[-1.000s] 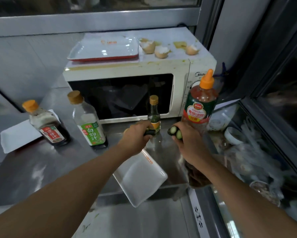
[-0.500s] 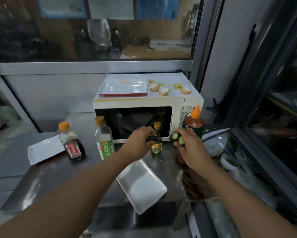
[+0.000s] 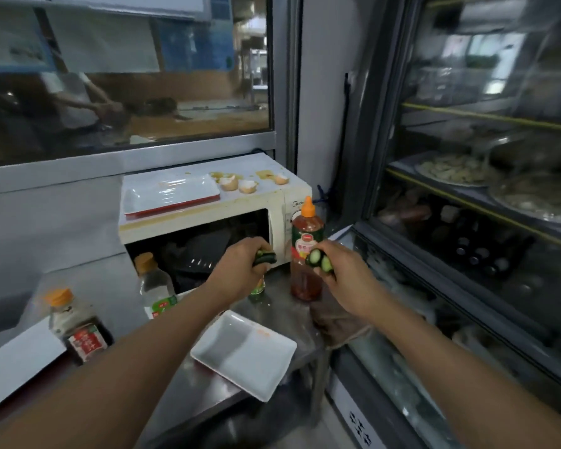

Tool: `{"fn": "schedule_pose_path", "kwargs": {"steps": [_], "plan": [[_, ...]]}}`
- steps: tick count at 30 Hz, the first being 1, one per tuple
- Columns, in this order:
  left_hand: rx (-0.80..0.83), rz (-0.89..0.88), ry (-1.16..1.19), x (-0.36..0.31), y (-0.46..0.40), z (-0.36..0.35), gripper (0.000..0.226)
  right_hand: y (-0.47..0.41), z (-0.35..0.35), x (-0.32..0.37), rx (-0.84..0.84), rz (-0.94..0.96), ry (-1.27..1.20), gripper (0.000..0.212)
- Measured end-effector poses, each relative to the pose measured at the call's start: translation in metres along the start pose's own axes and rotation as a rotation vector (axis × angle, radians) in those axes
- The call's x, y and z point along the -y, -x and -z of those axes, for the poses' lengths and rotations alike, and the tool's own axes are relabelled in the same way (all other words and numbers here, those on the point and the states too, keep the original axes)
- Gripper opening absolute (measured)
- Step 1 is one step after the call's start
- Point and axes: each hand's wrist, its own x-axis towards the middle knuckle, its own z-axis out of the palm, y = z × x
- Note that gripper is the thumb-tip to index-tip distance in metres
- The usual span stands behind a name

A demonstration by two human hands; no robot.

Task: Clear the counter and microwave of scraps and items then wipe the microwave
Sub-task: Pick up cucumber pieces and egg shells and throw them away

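Above counter [image 3: 188, 387], both hands [image 3: 240, 267] [image 3: 340, 270] grip cucumber pieces [image 3: 319, 260].

Microwave [image 3: 282, 202] at frame centre: cream-white casing with yellow-brown stains on top, black door window; the tray [image 3: 170, 197] on it is white with a red edge, beside pale tan eggshells [image 3: 247, 186]. Cucumber pieces [image 3: 319, 260] right of centre: dark green skin, pale green cut faces. Sauce bottle [image 3: 306, 254] behind them: red contents, orange cap, green label; the plate [image 3: 243, 354] at lower centre is white with an orange smear.
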Motion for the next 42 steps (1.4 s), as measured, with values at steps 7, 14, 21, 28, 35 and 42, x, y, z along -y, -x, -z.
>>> {"fn": "schedule_pose_path", "kwargs": {"steps": [7, 14, 21, 28, 35, 42], "plan": [[0.152, -0.233, 0.117, -0.015, 0.031, 0.01, 0.019, 0.068, 0.02, 0.055, -0.075, -0.212, 0.061, 0.025], [0.311, -0.44, 0.199, -0.06, 0.069, -0.012, 0.021, 0.16, 0.057, 0.095, -0.156, -0.443, 0.168, 0.025], [0.477, -0.663, 0.25, -0.149, 0.13, -0.038, 0.017, 0.27, 0.11, 0.124, -0.292, -0.63, 0.3, 0.019], [0.616, -0.862, 0.322, -0.257, 0.219, -0.062, 0.019, 0.402, 0.164, 0.166, -0.412, -0.845, 0.399, 0.021], [0.718, -1.039, 0.378, -0.358, 0.349, -0.075, 0.019, 0.549, 0.205, 0.225, -0.499, -1.018, 0.498, 0.02], [0.829, -1.175, 0.397, -0.442, 0.488, -0.085, 0.019, 0.691, 0.241, 0.291, -0.577, -1.16, 0.529, 0.02]]}}
